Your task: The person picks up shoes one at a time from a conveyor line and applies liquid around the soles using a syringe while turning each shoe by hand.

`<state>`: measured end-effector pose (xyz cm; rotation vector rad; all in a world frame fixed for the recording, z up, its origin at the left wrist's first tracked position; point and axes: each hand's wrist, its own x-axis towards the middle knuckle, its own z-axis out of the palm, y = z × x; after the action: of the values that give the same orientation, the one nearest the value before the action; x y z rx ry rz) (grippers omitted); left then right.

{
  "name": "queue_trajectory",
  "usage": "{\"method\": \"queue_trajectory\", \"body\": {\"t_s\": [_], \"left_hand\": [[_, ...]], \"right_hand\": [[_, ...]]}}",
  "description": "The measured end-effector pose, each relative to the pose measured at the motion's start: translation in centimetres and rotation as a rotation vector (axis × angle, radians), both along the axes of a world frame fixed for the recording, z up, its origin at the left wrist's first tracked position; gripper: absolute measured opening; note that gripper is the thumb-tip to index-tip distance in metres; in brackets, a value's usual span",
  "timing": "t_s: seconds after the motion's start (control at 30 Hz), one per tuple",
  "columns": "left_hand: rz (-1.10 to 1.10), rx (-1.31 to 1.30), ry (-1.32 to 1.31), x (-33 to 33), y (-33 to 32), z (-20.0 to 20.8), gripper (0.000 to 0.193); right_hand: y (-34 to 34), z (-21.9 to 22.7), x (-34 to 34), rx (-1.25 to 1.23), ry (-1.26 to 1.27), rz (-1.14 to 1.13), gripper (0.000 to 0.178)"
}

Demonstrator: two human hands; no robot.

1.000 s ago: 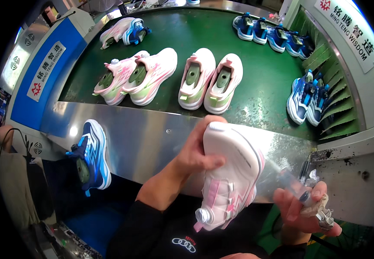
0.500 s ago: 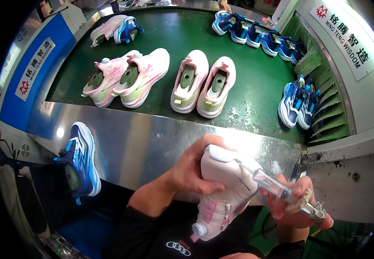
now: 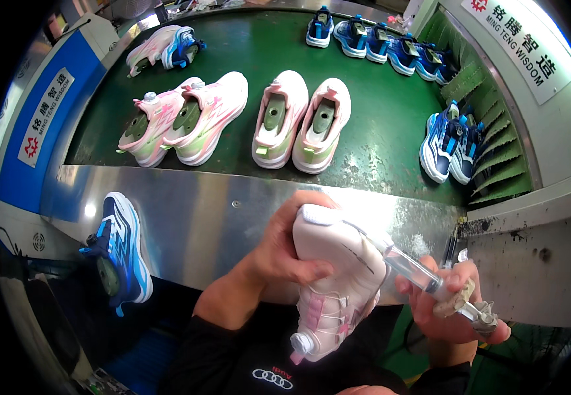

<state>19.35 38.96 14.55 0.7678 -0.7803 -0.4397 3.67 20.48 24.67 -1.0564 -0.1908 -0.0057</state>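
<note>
In front of me my left hand point(image 3: 292, 250) grips a white and pink sneaker point(image 3: 331, 276) by its toe end, thumb across the upper. The shoe's round lacing dial points down toward my body. My right hand point(image 3: 447, 306) is closed around a clear syringe point(image 3: 414, 270) wrapped near its plunger end with crumpled beige material point(image 3: 463, 303). The syringe's pale nozzle lies against the shoe's edge near the toe, where upper and sole meet; its exact tip is hard to make out.
Pink sneakers point(image 3: 274, 122) with green inserts stand on the green conveyor belt point(image 3: 364, 145). Several blue sneakers point(image 3: 376, 43) line the far right, and a blue pair point(image 3: 440, 145) sits by the fringed curtain point(image 3: 496, 138). One blue shoe point(image 3: 121, 253) rests left of the metal ledge point(image 3: 193, 210).
The sneaker and both hands appear slightly higher and farther left, as the whole view shifts. At the far end, the leftmost blue shoe now stands apart from its row; a hand there is gone.
</note>
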Motion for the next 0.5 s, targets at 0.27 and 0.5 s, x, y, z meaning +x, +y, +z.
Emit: {"method": "queue_trajectory", "body": {"t_s": [0.27,0.5], "left_hand": [[0.049,0.076,0.103,0.7,0.2,-0.2,0.068],[0.122,0.100,0.284,0.8,0.0,0.1,0.079]], "right_hand": [[-1.2,-3.8,-0.9,0.096,-0.112,-0.034,0.084],[-2.1,-7.0,-1.7,0.061,-0.262,-0.012,0.095]]}}
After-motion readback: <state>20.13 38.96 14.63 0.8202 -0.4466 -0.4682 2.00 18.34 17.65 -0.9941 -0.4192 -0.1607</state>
